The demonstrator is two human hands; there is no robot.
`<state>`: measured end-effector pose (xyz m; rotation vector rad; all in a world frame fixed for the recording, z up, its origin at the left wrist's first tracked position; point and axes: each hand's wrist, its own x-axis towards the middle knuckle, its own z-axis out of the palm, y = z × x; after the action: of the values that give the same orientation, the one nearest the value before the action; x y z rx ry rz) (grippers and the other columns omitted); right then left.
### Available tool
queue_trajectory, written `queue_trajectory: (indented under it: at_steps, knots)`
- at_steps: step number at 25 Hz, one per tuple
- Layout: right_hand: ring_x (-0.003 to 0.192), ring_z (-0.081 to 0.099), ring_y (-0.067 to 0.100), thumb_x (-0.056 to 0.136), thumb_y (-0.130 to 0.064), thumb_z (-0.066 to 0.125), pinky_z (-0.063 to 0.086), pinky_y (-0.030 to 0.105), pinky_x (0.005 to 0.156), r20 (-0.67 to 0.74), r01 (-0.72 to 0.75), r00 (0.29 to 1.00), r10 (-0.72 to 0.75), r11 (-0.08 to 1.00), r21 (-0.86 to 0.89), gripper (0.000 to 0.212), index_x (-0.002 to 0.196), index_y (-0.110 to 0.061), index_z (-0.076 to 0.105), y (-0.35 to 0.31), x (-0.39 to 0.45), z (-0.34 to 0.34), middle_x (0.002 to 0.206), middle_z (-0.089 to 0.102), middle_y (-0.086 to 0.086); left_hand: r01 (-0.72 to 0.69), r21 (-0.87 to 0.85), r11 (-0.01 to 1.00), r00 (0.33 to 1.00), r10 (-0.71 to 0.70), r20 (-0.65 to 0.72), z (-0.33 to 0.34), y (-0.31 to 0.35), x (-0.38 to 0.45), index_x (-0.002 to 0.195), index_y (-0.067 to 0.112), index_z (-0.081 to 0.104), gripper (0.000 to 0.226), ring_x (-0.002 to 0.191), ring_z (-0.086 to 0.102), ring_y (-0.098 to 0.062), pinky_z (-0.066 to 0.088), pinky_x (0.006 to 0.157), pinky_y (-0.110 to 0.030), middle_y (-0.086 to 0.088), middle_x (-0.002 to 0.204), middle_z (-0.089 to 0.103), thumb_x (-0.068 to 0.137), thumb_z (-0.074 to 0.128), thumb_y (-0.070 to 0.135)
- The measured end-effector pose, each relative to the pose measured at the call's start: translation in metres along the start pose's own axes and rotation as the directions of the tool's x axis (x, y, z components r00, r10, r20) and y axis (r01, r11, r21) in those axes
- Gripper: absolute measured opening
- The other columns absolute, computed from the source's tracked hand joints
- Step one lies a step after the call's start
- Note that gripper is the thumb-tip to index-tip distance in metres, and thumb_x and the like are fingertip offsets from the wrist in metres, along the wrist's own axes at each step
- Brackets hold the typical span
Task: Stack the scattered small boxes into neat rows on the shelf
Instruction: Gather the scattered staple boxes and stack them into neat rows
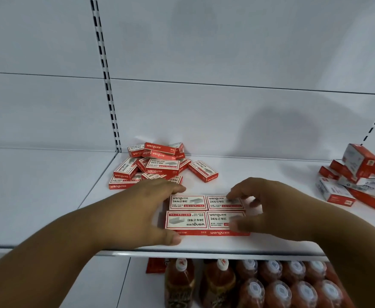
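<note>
The left hand (pixel 151 210) is laid against the left side of a block of four staple boxes (pixel 206 215), fingers fairly straight along the far-left box and thumb at the near-left corner; nothing is gripped. The right hand (pixel 268 210) is held at three o'clock of the block, fingers curled, a fingertip touching the far-right box and the thumb lying over the near-right one; whether a box is pinched cannot be told. The four boxes are set flat in two rows of two, touching, near the front edge of the white shelf (pixel 204 247). At eleven o'clock, further back, a loose pile of staple boxes (pixel 157 165) is seen. At three o'clock, well apart, a heap of larger red-and-white boxes (pixel 357 185) lies. Below the shelf, capped bottles (pixel 277 287) are lined up.
</note>
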<state>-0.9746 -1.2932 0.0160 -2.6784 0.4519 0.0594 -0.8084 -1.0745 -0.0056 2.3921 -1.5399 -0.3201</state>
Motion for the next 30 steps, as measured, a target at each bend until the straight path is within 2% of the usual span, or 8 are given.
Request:
queue_trajectory:
  at_steps: [4,9,13,18,22,26,28,30]
  knots:
    - [0.089,0.055,-0.002,0.070,-0.058,0.076,0.046,0.015,0.082,0.034,-0.012,0.999,0.014,0.999,-0.032,0.054,0.119,-0.047,0.056,-0.001,-0.002,-0.005,0.106,0.053,-0.026,-0.029,-0.021,0.999,1.000,0.029,-0.010,-0.001,-0.001,0.001,0.145,0.047,0.030,0.084,0.113,0.037,0.015,0.032,0.093,-0.009,0.040,0.127,0.031,0.074,0.074,0.057]
    - [0.090,0.060,-0.001,0.067,-0.057,0.078,0.051,0.021,0.086,-0.005,0.016,1.000,-0.016,1.000,-0.024,0.057,0.119,-0.044,0.059,-0.003,0.000,0.003,0.105,0.056,-0.022,-0.047,-0.035,0.998,0.999,0.047,-0.009,-0.002,-0.005,0.000,0.141,0.049,0.035,0.079,0.100,0.042,0.019,0.038,0.073,-0.002,0.039,0.119,0.036,0.073,0.076,0.056]
    - [0.091,0.059,0.000,0.068,-0.058,0.078,0.052,0.022,0.086,-0.007,0.024,1.000,-0.024,1.000,-0.020,0.054,0.117,-0.044,0.060,-0.009,-0.001,0.007,0.106,0.054,-0.023,-0.069,-0.045,0.997,0.998,0.069,-0.017,-0.002,-0.008,-0.002,0.139,0.048,0.039,0.076,0.101,0.041,0.021,0.039,0.073,0.000,0.038,0.116,0.038,0.073,0.076,0.055]
    - [0.091,0.059,-0.001,0.068,-0.059,0.076,0.052,0.021,0.086,-0.015,0.033,0.999,-0.033,0.998,-0.044,0.050,0.113,-0.045,0.060,-0.015,0.001,0.010,0.107,0.052,-0.025,-0.085,-0.034,0.996,0.996,0.084,-0.029,-0.004,-0.012,-0.006,0.139,0.045,0.041,0.075,0.101,0.046,0.012,0.041,0.080,-0.005,0.037,0.111,0.037,0.074,0.076,0.055]
    - [0.094,0.057,0.000,0.069,-0.061,0.074,0.051,0.020,0.087,0.006,0.036,0.999,-0.036,0.997,-0.062,0.047,0.112,-0.047,0.057,-0.017,0.003,0.010,0.108,0.051,-0.026,-0.102,-0.030,0.994,0.994,0.101,-0.029,-0.001,-0.016,-0.004,0.137,0.047,0.039,0.074,0.102,0.043,0.015,0.040,0.080,-0.005,0.038,0.113,0.035,0.073,0.075,0.057]
    - [0.108,0.049,-0.002,0.067,-0.069,0.069,0.045,0.021,0.094,0.054,0.038,0.998,-0.034,0.997,-0.073,0.051,0.112,-0.050,0.054,-0.018,0.004,0.010,0.116,0.048,-0.031,-0.131,-0.030,0.991,0.991,0.131,0.001,-0.003,-0.018,-0.004,0.139,0.052,0.030,0.083,0.113,0.042,0.009,0.043,0.097,-0.018,0.039,0.126,0.029,0.068,0.066,0.073]
    - [0.104,0.051,-0.003,0.062,-0.076,0.062,0.047,0.022,0.092,0.031,0.016,0.999,-0.015,1.000,-0.016,0.057,0.111,-0.048,0.055,-0.021,0.007,0.006,0.114,0.051,-0.028,-0.131,-0.020,0.991,0.991,0.130,-0.026,-0.009,-0.014,-0.004,0.137,0.053,0.031,0.079,0.106,0.044,0.009,0.045,0.093,-0.020,0.040,0.121,0.030,0.066,0.052,0.083]
    - [0.096,0.055,-0.003,0.070,-0.069,0.062,0.050,0.023,0.084,-0.089,0.001,0.996,0.002,0.999,0.038,0.046,0.107,-0.043,0.061,-0.023,0.018,0.000,0.108,0.057,-0.024,-0.118,-0.001,0.993,0.982,0.117,-0.146,-0.018,-0.010,0.003,0.128,0.048,0.042,0.061,0.090,0.046,0.014,0.040,0.074,-0.011,0.037,0.106,0.038,0.074,0.052,0.074]
